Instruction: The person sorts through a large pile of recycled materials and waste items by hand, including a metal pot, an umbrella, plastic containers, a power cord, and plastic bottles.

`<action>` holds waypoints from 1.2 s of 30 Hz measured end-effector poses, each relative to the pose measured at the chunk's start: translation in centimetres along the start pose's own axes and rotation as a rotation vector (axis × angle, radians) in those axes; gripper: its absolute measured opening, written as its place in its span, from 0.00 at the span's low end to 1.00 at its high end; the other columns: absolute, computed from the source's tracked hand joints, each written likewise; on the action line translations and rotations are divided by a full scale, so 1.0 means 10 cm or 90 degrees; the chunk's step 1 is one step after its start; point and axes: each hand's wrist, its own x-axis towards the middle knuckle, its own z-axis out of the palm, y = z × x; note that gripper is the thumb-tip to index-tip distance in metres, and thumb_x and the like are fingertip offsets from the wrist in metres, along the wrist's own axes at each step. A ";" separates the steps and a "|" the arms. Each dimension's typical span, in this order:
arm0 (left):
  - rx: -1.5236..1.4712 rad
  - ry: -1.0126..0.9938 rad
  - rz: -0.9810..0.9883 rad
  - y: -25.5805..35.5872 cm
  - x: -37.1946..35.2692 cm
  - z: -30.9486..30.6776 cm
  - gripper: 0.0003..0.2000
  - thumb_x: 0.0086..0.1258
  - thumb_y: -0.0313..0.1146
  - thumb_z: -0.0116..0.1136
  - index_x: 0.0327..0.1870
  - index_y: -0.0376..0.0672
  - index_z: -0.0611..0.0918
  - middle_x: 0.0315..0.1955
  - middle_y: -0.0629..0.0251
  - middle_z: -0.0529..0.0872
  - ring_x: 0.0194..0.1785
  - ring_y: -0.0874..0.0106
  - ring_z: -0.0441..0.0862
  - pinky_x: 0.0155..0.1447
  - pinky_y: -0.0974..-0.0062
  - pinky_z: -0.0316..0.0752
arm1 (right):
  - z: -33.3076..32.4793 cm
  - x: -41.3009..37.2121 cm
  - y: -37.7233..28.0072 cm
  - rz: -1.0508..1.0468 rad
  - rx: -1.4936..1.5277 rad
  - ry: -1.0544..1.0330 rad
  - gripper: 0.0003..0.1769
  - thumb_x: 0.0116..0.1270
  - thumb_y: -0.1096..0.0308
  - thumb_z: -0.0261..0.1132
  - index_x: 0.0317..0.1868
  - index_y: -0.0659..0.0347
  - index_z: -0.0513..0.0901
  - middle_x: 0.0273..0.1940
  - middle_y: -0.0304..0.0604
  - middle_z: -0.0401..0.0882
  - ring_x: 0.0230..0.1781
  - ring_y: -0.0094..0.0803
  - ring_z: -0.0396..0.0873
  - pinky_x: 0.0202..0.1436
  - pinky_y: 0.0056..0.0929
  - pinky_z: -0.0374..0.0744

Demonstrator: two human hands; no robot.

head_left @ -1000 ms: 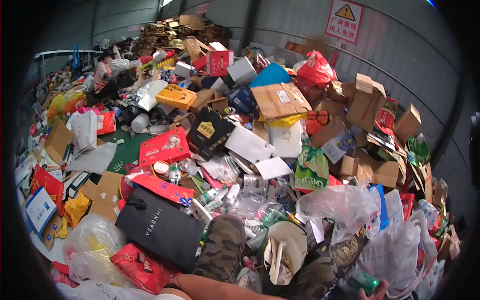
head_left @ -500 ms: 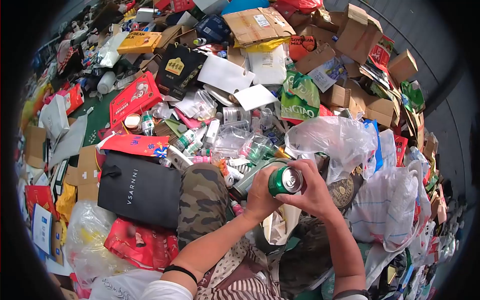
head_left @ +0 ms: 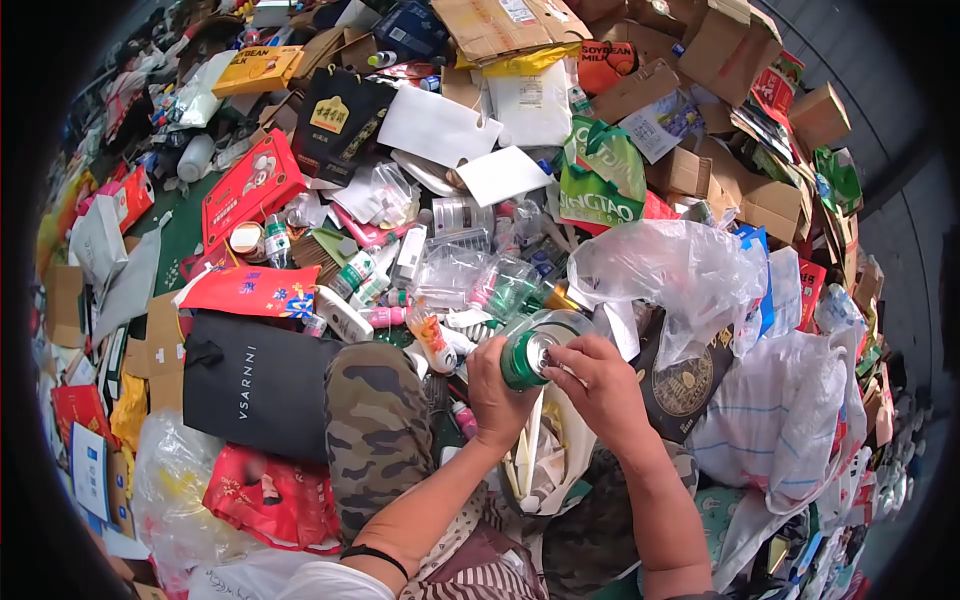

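A green drink can (head_left: 518, 362) with a silver top is tilted toward me in the middle of the head view. My left hand (head_left: 492, 395) is closed around its side. The fingers of my right hand (head_left: 600, 385) are pinched together at the can's top, by the pull tab; the fingertips partly cover the tab. Below the can, between my knees, stands an open container (head_left: 575, 500) with pale scraps in it. Clear plastic bottles (head_left: 448, 278) lie just beyond my hands.
Mixed recyclables surround me. A black paper bag (head_left: 260, 390) lies left of my camouflage-clad knee (head_left: 378, 420). To the right are a clear plastic bag (head_left: 670, 280) and a white woven sack (head_left: 765, 415). Cardboard boxes (head_left: 730, 50) are heaped at the back right.
The can has moved slightly left and turned in my left hand. My right hand has gone from holding the can's side to pinching at its top. The view has shifted a little.
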 end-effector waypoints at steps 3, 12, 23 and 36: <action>0.014 -0.006 0.024 -0.01 -0.04 0.03 0.34 0.40 0.31 0.70 0.52 0.40 0.66 0.44 0.56 0.73 0.48 0.56 0.70 0.53 0.62 0.65 | 0.04 -0.07 0.03 0.037 -0.019 -0.013 0.10 0.55 0.67 0.64 0.38 0.60 0.80 0.28 0.43 0.74 0.27 0.40 0.76 0.31 0.34 0.74; 0.014 -0.033 0.017 -0.11 -0.39 0.15 0.31 0.40 0.28 0.66 0.50 0.38 0.66 0.43 0.54 0.73 0.49 0.54 0.70 0.54 0.60 0.65 | 0.11 -0.21 0.20 0.064 -0.179 -0.145 0.10 0.53 0.62 0.61 0.30 0.60 0.79 0.25 0.47 0.75 0.26 0.44 0.77 0.30 0.39 0.74; 0.032 -0.032 -0.007 -0.11 -0.45 0.14 0.31 0.41 0.28 0.67 0.50 0.39 0.67 0.43 0.53 0.72 0.49 0.53 0.69 0.54 0.61 0.64 | 0.39 -0.39 0.21 0.076 -0.323 -0.135 0.08 0.57 0.65 0.58 0.30 0.63 0.75 0.24 0.49 0.75 0.25 0.45 0.77 0.29 0.40 0.74; 0.042 -0.017 -0.007 -0.15 -0.47 0.16 0.31 0.42 0.30 0.68 0.50 0.38 0.67 0.43 0.53 0.72 0.48 0.54 0.69 0.53 0.61 0.65 | 0.38 -0.33 0.22 0.016 -0.246 -0.111 0.07 0.50 0.69 0.60 0.24 0.63 0.73 0.23 0.49 0.74 0.24 0.46 0.75 0.28 0.40 0.73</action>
